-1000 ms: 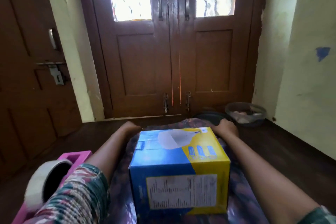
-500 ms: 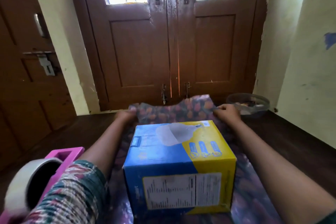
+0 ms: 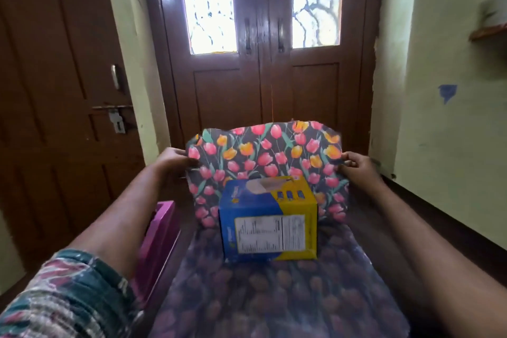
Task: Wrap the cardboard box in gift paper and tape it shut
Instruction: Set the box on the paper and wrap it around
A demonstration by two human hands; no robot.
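Both hands, left hand and right hand, pinch the far edge of the tulip-print gift paper, lifted upright behind the blue-and-yellow cardboard box standing on it.

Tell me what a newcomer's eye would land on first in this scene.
First the gift paper: its far flap, printed with pink and orange tulips, stands lifted in the middle of the view, pinched at its edges by the left hand and the right hand. Just in front of it sits the blue and yellow cardboard box on the paper's flat part. Behind glow the bright glass panes of the brown double door.
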